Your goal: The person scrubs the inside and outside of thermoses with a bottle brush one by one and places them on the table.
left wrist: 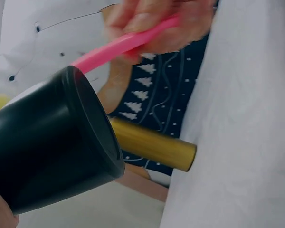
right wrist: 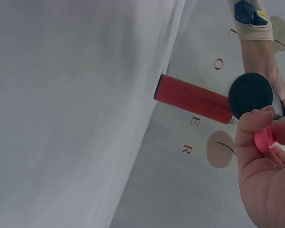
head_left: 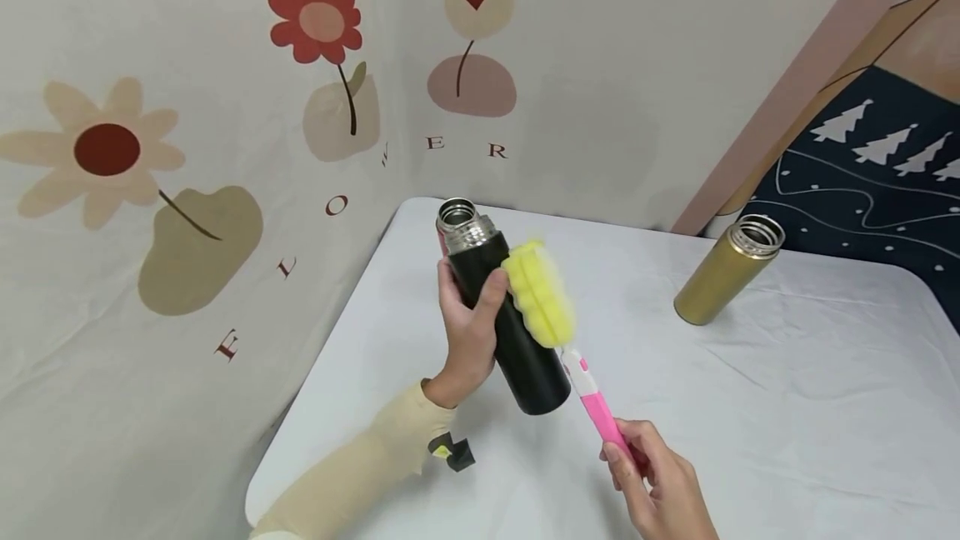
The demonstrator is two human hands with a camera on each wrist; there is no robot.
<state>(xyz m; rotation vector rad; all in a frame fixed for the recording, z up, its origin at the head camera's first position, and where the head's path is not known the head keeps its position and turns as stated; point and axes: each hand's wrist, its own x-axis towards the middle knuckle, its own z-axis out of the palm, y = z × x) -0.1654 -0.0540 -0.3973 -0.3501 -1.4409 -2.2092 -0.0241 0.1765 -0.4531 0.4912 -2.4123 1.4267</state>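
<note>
My left hand (head_left: 468,336) grips a black thermos bottle (head_left: 513,332) around its upper body. The bottle is lidless and tilted, its steel threaded mouth pointing up and left. In my right hand (head_left: 660,473) is the pink handle of a bottle brush (head_left: 600,415), pinched between thumb and fingers. The brush's yellow sponge head (head_left: 542,294) lies alongside the black bottle, outside it; whether they touch I cannot tell. In the left wrist view the bottle's base (left wrist: 97,118) fills the near left. The right wrist view shows the handle's pink end (right wrist: 263,139) between the fingers.
A gold bottle (head_left: 720,277), open at the top, stands on the white-covered table (head_left: 795,407) to the right. Behind the black bottle is a red bottle (right wrist: 194,99), mostly hidden in the head view. Printed cloth walls (head_left: 600,90) rise behind the table and at its left.
</note>
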